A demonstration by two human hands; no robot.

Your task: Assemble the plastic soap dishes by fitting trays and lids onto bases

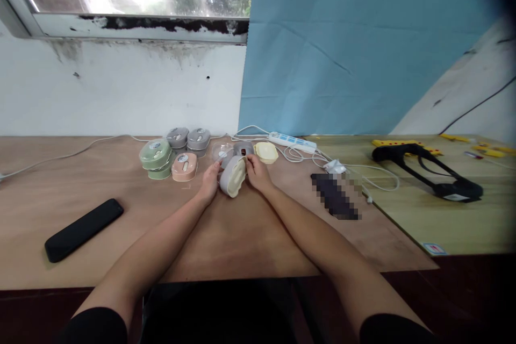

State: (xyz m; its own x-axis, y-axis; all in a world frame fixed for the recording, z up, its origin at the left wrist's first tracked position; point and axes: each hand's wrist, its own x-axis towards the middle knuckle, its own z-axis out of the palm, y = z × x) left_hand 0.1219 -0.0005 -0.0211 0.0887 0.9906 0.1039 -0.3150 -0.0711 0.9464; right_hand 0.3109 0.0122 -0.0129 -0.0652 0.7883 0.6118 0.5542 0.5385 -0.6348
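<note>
Between both hands a grey oval lunch box (228,176) is held tilted, its cream-coloured inner side turned to the right. My left hand (210,180) grips its left side, and my right hand (258,172) has its fingers closed on the upper right edge. Just behind lie a clear plastic lid (221,151) and a grey part (243,147) with a small dark reddish piece on it. A pale yellow tray (266,152) rests right of these, close to my right hand. Fingers on the box's far side are hidden.
Closed oval lunch boxes stand back left: green (155,155), pink (184,165) and two grey (198,140). A black phone (84,230) lies at left. Rightward are a power strip (292,142) with loose white cables, a blurred dark object (335,196) and a black strap frame (433,174).
</note>
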